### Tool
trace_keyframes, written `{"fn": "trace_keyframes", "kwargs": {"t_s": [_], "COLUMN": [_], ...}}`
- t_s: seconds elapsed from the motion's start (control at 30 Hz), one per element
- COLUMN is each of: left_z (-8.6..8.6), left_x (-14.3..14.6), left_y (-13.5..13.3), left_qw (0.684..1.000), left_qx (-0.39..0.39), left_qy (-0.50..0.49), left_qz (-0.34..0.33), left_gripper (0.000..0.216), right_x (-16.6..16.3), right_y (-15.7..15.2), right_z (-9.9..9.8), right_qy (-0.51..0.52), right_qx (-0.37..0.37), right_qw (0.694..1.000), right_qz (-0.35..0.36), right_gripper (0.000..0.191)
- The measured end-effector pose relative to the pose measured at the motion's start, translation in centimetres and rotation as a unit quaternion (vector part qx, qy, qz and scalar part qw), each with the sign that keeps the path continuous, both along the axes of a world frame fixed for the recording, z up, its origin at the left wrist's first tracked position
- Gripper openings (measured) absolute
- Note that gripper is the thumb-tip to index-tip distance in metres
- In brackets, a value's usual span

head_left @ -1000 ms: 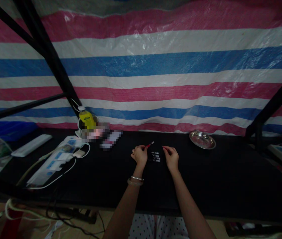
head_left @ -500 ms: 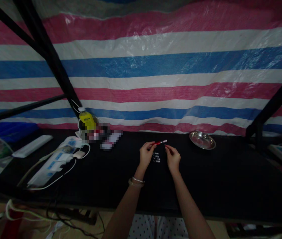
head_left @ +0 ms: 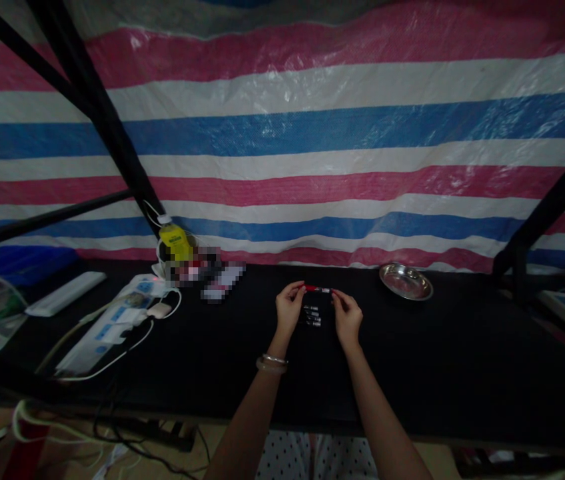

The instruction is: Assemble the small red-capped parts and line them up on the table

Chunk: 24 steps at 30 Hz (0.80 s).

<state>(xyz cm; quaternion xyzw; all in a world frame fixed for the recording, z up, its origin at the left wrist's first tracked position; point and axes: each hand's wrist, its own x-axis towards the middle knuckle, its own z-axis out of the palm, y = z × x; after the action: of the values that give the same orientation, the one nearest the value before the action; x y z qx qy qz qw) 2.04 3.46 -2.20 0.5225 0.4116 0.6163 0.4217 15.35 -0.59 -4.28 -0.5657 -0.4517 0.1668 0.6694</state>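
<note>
A small pen-like stick [head_left: 316,289], red at its left part and dark with white print toward the right, lies level between my two hands just over the table. My left hand [head_left: 289,309] is closed in a pinch on its red end. At the other end, the fingertips of my right hand [head_left: 347,317] are pinched together on the tip. Below it, several dark sticks with white print [head_left: 312,315] lie in a column on the black table [head_left: 402,373]; the left hand partly covers their left side.
A shiny metal dish [head_left: 406,281] stands to the back right. On the left are a white power strip [head_left: 107,327] with cables, a yellow bottle [head_left: 176,241] and a blurred-out item [head_left: 222,281]. Striped sheeting [head_left: 312,127] hangs behind, between black frame posts [head_left: 517,247].
The stick has turned from slanting up to the right to nearly level. My left hand moved slightly left, and the stick's right end now meets my right fingertips.
</note>
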Motion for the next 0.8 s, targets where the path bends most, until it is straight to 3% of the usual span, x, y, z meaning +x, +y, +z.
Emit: {"fn": "trace_keyframes", "kwargs": {"t_s": [0.13, 0.33, 0.43, 0.57, 0.8], "left_z": [-0.40, -0.89, -0.97, -1.03, -0.60], "left_x": [-0.05, -0.37, -0.55, -0.45, 0.09], "left_y": [0.29, 0.75, 0.86, 0.78, 0.29], "left_qw": [1.000, 0.998, 0.997, 0.997, 1.000], "left_qx": [0.009, 0.025, 0.026, 0.028, 0.004], "left_qy": [0.003, 0.008, 0.010, 0.021, 0.007], "left_qz": [0.001, 0.059, 0.078, 0.070, 0.020], "left_gripper": [0.022, 0.022, 0.022, 0.023, 0.021], "right_x": [-0.30, -0.32, -0.44, -0.64, -0.74], "right_y": [-0.02, -0.12, -0.20, -0.18, -0.06], "right_z": [0.08, 0.43, 0.59, 0.44, 0.30], "right_qy": [-0.036, -0.027, -0.045, -0.064, -0.059], "right_qx": [0.002, 0.021, 0.021, 0.025, 0.061], "right_qw": [0.997, 0.998, 0.997, 0.995, 0.996], "right_qz": [0.071, 0.044, 0.062, 0.074, 0.033], "right_gripper": [0.028, 0.028, 0.025, 0.023, 0.030]}}
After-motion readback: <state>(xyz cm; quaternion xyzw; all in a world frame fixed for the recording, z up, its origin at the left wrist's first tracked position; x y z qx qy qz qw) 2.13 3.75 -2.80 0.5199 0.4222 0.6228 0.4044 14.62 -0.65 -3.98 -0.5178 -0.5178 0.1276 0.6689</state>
